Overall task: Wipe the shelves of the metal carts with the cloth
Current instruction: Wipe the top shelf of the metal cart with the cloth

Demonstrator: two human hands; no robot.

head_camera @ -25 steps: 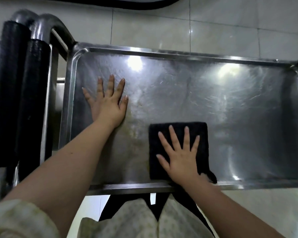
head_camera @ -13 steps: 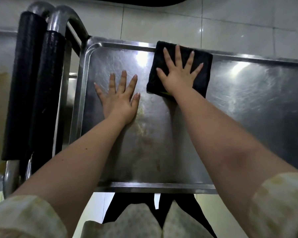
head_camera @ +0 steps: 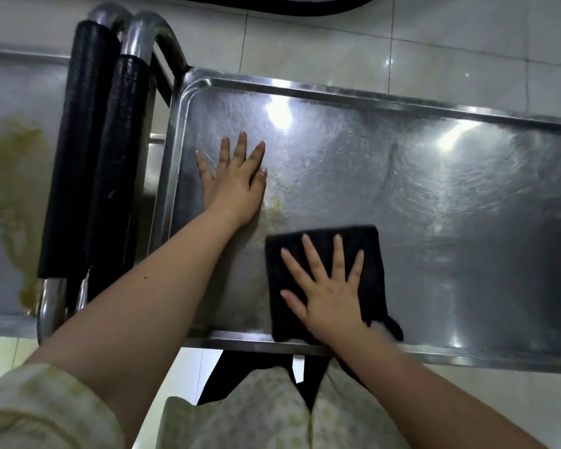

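Black cloth (head_camera: pixel 327 280) is pressed flat onto cart shelf (head_camera: pixel 434 196) near the front rim by right hand (head_camera: pixel 329 298), fingers straight and spread. Left hand (head_camera: pixel 237 186) is laid flat on shelf, fingers straight, nothing grasped.

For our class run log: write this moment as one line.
left hand flat on cart shelf | right hand pressing black cloth flat

Right hand (head_camera: pixel 329 294) flat on black cloth (head_camera: pixel 324 280), left hand (head_camera: pixel 237 183) flat on steel shelf (head_camera: pixel 434 196)
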